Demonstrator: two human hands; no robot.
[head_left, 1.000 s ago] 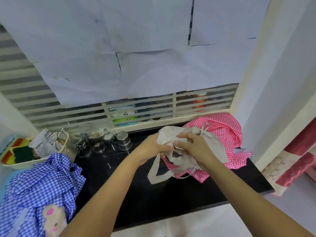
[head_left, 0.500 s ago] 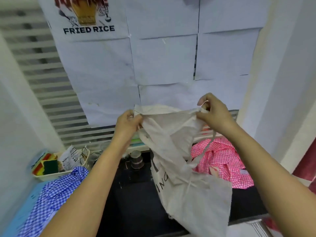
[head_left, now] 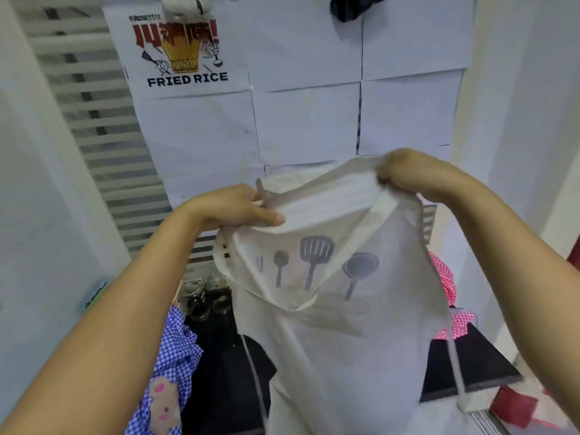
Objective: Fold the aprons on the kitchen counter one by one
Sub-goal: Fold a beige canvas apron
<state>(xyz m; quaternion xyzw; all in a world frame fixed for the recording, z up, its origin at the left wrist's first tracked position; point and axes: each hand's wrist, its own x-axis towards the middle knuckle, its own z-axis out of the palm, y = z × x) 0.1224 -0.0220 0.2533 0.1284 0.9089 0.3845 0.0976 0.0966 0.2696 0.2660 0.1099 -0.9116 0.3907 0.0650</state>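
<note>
Three aprons in view. The cream apron is up in the air over the black counter, held out in front of the person at its top edge. The left hand pinches the top left corner, thumb flat on the front of the cloth and fingers curled behind it. The right hand is higher and blurred. Its fingers look curled over the top hem, probably gripping it.

The apron's long axis runs up and down: top edge up, body hanging straight, lower part dropping past the counter's front edge. The top edge slants, higher at the right hand. The utensil print (spoon, slotted turner, pan) faces the person with the handles pointing down. A thin tie hangs loose down the right side.

The blue checked apron lies bunched on the left of the counter, with a bear patch showing. The pink checked apron lies crumpled at the right, partly hidden behind the cream one.

Glass jars stand at the back of the counter beside the blue apron. What's in them can't be made out.

A "FRIED RICE" poster is on the wall above.
</note>
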